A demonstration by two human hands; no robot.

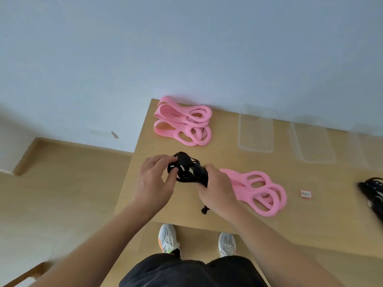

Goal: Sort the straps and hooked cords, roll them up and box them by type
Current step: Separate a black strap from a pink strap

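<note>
Both hands — left hand (154, 179), right hand (215, 188) — grip one black cord bundle (187, 168); two pink strap piles (182, 121).

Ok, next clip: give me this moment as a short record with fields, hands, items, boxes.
left hand: pinches the black cord
right hand: grips the same cord, one end hanging below
pink straps: two piles, far and near, loose on the table
clear boxes: by the wall, nothing visible inside
other black cords: right edge
</note>
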